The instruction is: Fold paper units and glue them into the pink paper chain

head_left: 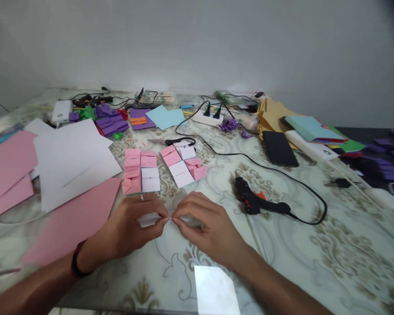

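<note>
My left hand (138,221), with a ring and a dark wristband, is closed in a pinch of thumb and forefinger. My right hand (208,225) pinches the same way, its fingertips almost meeting those of the left. Something tiny and whitish shows between the fingertips, too small to name. Just beyond the hands lie two squares covered with folded paper pieces: one pink and white (140,171) on the left, another (184,164) tilted on the right. A white paper piece (216,291) rests at the table's near edge, by my right forearm.
A black glue gun (258,199) lies to the right, its cord curving back to a white power strip (208,117). Scissors (180,141) sit behind the squares. White sheets (75,162) and pink sheets (75,223) cover the left. A black phone (279,148) lies at right.
</note>
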Tool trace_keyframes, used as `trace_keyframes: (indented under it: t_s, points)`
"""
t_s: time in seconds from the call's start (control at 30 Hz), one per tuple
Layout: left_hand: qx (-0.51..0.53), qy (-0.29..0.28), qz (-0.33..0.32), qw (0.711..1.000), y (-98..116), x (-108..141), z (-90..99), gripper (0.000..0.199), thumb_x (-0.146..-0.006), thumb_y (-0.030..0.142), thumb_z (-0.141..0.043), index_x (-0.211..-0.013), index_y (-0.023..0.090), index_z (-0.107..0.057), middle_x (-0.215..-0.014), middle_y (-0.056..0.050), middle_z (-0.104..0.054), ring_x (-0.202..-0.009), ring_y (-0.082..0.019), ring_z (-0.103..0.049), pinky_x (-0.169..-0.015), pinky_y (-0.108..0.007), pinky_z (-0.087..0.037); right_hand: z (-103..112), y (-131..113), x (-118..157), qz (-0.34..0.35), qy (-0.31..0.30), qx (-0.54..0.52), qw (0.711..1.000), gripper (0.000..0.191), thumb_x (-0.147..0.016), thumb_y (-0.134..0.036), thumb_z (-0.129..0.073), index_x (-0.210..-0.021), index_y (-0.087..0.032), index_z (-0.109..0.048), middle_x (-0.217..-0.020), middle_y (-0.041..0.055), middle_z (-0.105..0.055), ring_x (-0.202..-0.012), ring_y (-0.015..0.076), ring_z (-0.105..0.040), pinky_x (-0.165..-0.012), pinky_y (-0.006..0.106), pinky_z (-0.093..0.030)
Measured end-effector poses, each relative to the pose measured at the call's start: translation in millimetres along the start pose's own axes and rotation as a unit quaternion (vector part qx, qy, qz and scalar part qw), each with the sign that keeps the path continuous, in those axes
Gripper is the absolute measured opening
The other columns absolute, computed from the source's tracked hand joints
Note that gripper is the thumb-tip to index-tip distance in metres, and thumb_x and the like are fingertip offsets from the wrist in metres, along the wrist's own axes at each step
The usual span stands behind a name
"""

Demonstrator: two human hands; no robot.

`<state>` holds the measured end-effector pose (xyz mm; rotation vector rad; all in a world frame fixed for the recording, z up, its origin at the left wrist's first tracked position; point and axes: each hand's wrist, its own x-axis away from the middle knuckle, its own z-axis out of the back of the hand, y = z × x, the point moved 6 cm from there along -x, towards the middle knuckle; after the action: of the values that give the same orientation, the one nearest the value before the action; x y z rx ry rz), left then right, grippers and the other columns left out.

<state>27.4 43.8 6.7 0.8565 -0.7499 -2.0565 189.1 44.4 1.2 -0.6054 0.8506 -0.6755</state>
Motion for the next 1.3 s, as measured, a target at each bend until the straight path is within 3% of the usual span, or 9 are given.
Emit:
trace_keyframes:
  t_s: [0.13,0.27,0.43,0.5,0.57,0.63,0.73,0.83,1.3]
  points:
    - [0.020,-0.023,0.035,0.999,-5,-1,6.3,0.010,-0.092,0.014,-0.069,-0.087,0.021,-0.074,-0.083,0.001,-0.075,-0.075,-0.012,-0.068,-0.070,-0.022,-0.053,8,-1,-1,-0.007,-0.001,-0.003,1.000,0.011,-0.094,-0.008,-0.066,-0.088,-0.018,-0.067,-0.084,0.0023,-0.069,-0.080,0.0171,-0.062,-0.076,0.032,-0.047]
    - [0.010,-0.012,0.068,0.998,-17,-4,28.7,0.010,-0.095,0.021,-0.070,-0.087,0.023,-0.077,-0.085,0.001,-0.077,-0.076,-0.013,-0.069,-0.072,-0.024,-0.053,25,3,-4,-0.033,0.019,0.000,0.999,0.013,-0.094,-0.009,-0.065,-0.088,-0.020,-0.067,-0.085,0.0012,-0.070,-0.081,0.0159,-0.064,-0.076,0.030,-0.048]
    - [0.001,0.079,0.085,0.993,-28,-7,62.7,0.010,-0.095,0.026,-0.072,-0.088,0.023,-0.077,-0.086,0.000,-0.077,-0.079,-0.015,-0.070,-0.072,-0.026,-0.053,36,9,-4,-0.088,0.041,0.029,0.995,0.016,-0.091,-0.007,-0.064,-0.083,-0.020,-0.067,-0.083,0.0009,-0.070,-0.081,0.0171,-0.066,-0.076,0.031,-0.049]
    - [-0.023,0.117,0.088,0.989,-27,-7,67.6,0.009,-0.095,0.027,-0.071,-0.090,0.022,-0.077,-0.087,-0.001,-0.077,-0.082,-0.016,-0.070,-0.074,-0.026,-0.054,34,10,-3,-0.091,0.043,0.037,0.994,0.016,-0.091,-0.007,-0.064,-0.082,-0.020,-0.068,-0.083,0.0013,-0.070,-0.081,0.0177,-0.066,-0.076,0.031,-0.049]
    - [-0.052,0.105,0.064,0.991,-20,-7,59.7,0.007,-0.093,0.028,-0.074,-0.098,0.023,-0.077,-0.096,-0.001,-0.078,-0.089,-0.016,-0.071,-0.080,-0.027,-0.056,28,8,-2,-0.070,0.040,0.039,0.996,0.016,-0.091,-0.007,-0.064,-0.083,-0.020,-0.068,-0.082,0.0011,-0.071,-0.080,0.0176,-0.066,-0.076,0.032,-0.048]
    - [-0.065,0.053,0.024,0.996,-12,-7,41.6,0.015,-0.090,0.026,-0.078,-0.105,0.023,-0.076,-0.104,-0.002,-0.079,-0.095,-0.017,-0.073,-0.086,-0.027,-0.057,21,6,-2,-0.044,0.033,0.036,0.998,0.016,-0.091,-0.007,-0.065,-0.083,-0.020,-0.067,-0.080,0.0007,-0.070,-0.078,0.0173,-0.065,-0.076,0.033,-0.048]
    - [-0.036,0.028,-0.018,0.999,-5,-3,19.3,0.005,-0.093,0.020,-0.074,-0.098,0.021,-0.076,-0.095,-0.003,-0.078,-0.090,-0.016,-0.073,-0.082,-0.028,-0.059,12,5,-1,-0.029,0.023,0.034,0.999,0.015,-0.092,-0.009,-0.065,-0.083,-0.021,-0.066,-0.078,0.0004,-0.069,-0.075,0.0174,-0.064,-0.074,0.033,-0.047]
    - [-0.013,0.008,-0.013,1.000,-4,0,5.5,0.009,-0.096,0.017,-0.069,-0.092,0.021,-0.076,-0.091,-0.003,-0.077,-0.086,-0.016,-0.072,-0.076,-0.028,-0.059,6,4,-1,-0.031,0.007,0.035,0.999,0.015,-0.093,-0.010,-0.064,-0.084,-0.022,-0.065,-0.078,0.0006,-0.069,-0.076,0.0181,-0.063,-0.074,0.034,-0.047]
    - [-0.063,0.016,-0.060,0.996,8,4,-3.4,0.011,-0.090,0.008,-0.068,-0.089,0.019,-0.068,-0.082,0.000,-0.074,-0.078,-0.014,-0.069,-0.073,-0.024,-0.054,0,-1,3,0.000,-0.014,0.006,1.000,0.010,-0.094,-0.013,-0.068,-0.092,-0.022,-0.067,-0.086,0.0022,-0.069,-0.083,0.0193,-0.063,-0.077,0.034,-0.050]
